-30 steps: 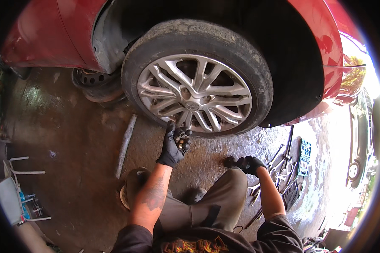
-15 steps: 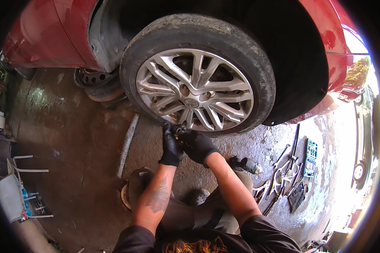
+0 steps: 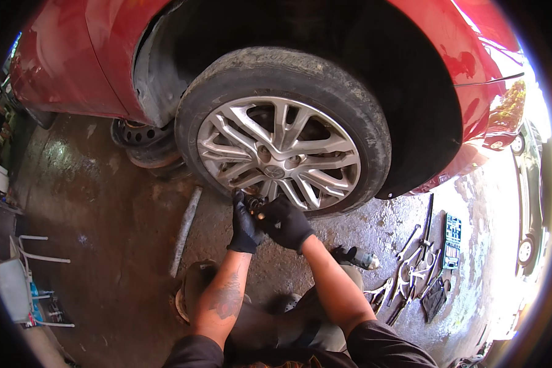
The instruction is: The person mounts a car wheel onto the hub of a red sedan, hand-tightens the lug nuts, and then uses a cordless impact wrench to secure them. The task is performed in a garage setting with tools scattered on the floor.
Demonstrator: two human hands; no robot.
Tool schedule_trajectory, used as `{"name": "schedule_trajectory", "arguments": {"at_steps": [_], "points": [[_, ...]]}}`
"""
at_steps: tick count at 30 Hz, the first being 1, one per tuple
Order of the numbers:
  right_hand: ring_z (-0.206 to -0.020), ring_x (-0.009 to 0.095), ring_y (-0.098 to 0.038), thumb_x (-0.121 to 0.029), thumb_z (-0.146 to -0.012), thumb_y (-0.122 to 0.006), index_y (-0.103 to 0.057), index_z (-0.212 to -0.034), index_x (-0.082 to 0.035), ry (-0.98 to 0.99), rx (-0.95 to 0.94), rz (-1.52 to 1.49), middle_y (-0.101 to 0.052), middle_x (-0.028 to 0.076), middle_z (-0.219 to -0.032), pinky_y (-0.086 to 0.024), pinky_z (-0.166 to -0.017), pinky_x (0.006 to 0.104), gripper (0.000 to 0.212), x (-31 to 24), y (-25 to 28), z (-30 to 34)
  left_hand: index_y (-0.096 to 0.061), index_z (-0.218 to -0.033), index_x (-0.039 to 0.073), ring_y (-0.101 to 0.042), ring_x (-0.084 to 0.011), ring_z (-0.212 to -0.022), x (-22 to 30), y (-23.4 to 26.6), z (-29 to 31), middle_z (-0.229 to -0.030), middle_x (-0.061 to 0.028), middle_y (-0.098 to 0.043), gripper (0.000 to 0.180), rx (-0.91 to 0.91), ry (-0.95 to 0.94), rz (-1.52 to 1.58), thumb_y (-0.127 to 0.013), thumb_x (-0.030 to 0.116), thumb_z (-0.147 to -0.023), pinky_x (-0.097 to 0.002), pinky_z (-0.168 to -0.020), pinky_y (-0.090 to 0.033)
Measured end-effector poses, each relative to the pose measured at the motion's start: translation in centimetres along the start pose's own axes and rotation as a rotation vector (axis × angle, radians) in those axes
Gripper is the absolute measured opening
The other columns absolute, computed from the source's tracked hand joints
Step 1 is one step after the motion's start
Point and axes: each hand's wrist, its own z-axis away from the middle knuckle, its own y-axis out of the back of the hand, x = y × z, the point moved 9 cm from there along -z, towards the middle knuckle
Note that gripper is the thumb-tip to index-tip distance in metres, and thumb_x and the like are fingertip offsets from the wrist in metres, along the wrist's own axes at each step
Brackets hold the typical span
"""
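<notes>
Small dark part (image 3: 256,207) gripped between both gloved hands, left hand (image 3: 244,226), right hand (image 3: 286,222), below alloy wheel (image 3: 279,158)

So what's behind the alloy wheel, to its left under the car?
A dark steel wheel rim lies flat on the floor behind the tyre. Only its left part shows; the rest is covered by the tyre and the red car body.

Small dark metal parts (image 3: 256,206) — too small to tell apart — sit pinched between two black-gloved hands, just below the rim of a silver multi-spoke alloy wheel (image 3: 278,161). The wheel stands upright in a worn, dusty tyre (image 3: 349,104) — under a red wheel arch.
</notes>
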Motion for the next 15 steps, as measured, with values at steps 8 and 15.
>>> {"name": "schedule_trajectory", "arguments": {"at_steps": [8,15], "points": [[-0.083,0.019,-0.065,0.006,-0.094,-0.054,-0.063,-0.107,0.001,-0.015,0.135,-0.335,-0.063,0.009,-0.102,-0.056,-0.072,0.0316,0.016,4.0,2.5,-0.6,-0.067,-0.108,0.014,-0.068,-0.0144,-0.071,2.7,-1.3,-0.5,-0.096,-0.0042,-0.073,0.025,0.154,-0.082,-0.214,-0.058,0.037,-0.100,-0.0271,-0.057,-0.056],[-0.090,0.024,-0.066,-0.004,-0.093,-0.058,-0.058,-0.123,0.002,-0.336,0.336,-1.528,-0.067,0.009,-0.101,-0.054,-0.082,0.0371,0.031,7.3,2.1,-1.5,-0.067,-0.107,0.009,-0.064,-0.0159,-0.055,0.5,1.7,-1.4,-0.084,-0.0055,-0.072,0.028,0.174,0.144,-0.456,-0.062,0.035,-0.097,-0.0250,-0.044,-0.045]]}}
